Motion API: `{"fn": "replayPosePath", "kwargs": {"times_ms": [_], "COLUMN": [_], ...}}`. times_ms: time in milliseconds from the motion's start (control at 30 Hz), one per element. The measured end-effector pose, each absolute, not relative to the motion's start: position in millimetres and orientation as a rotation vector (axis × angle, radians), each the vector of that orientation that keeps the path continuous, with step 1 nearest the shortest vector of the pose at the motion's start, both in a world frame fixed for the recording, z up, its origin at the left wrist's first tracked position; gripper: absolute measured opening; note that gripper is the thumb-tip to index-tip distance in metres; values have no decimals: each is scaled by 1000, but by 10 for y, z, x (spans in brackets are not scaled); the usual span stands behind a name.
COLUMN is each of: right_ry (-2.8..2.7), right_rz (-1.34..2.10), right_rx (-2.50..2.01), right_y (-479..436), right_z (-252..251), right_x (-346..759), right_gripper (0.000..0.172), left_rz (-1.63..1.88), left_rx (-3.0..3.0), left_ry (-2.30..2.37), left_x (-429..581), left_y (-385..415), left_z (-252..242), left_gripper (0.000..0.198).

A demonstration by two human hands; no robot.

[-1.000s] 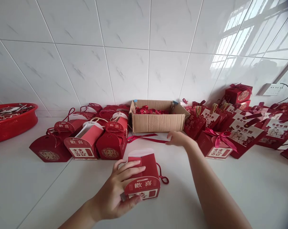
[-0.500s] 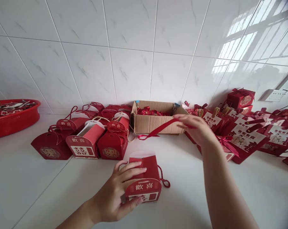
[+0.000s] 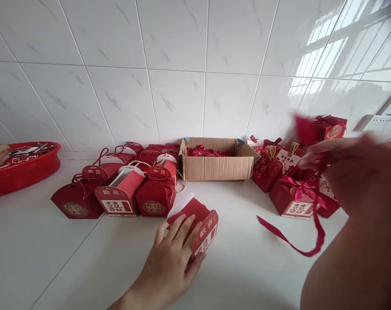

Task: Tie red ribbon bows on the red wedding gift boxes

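Observation:
My left hand (image 3: 174, 254) grips a small red gift box (image 3: 203, 226) printed with white characters, its fingers over the top and the thumb along the front. The box is tilted and turned on the white counter. Raised at the right, my right hand (image 3: 347, 176) is smeared by motion but closed on a dark red ribbon (image 3: 318, 232). One end of the ribbon hangs down and curls above the counter; a blurred red part shows above the fingers. Behind the ribbon stands a red box with a pink bow (image 3: 295, 196).
A cardboard box (image 3: 217, 168) holding red ribbons stands against the tiled wall. Rows of red gift boxes (image 3: 117, 202) stand at the left, near a red basin (image 3: 23, 172) of small packets. Red bags and boxes (image 3: 268, 170) crowd the right side, below a wall socket (image 3: 374, 122).
My right hand has moved right and closer with the ribbon, away from the cardboard box. My left hand has turned the gift box, which now sits tilted.

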State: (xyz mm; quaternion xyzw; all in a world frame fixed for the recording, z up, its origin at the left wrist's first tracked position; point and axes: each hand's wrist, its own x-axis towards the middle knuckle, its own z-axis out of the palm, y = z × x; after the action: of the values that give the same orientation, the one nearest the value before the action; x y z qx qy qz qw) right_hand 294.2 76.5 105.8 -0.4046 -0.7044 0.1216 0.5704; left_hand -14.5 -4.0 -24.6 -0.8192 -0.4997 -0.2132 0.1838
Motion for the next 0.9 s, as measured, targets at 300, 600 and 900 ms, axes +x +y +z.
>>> {"fn": "replayPosePath", "kwargs": {"times_ms": [300, 600, 900], "right_ry": [-2543, -2744, -2823], "right_rz": [654, 1242, 1368], "right_rx": [-912, -685, -796], "right_y": [541, 795, 939], "right_z": [1144, 1130, 1000], "right_x": [2500, 2380, 2266], "right_gripper": [19, 26, 24], "left_rz": [-218, -178, -10], "left_rx": [-2371, -2518, -2669], "left_ry": [-1500, -1908, -2126], "left_x": [60, -294, -290], "left_y": [70, 114, 329], "left_z": [35, 929, 905], "left_gripper": [65, 59, 48]}}
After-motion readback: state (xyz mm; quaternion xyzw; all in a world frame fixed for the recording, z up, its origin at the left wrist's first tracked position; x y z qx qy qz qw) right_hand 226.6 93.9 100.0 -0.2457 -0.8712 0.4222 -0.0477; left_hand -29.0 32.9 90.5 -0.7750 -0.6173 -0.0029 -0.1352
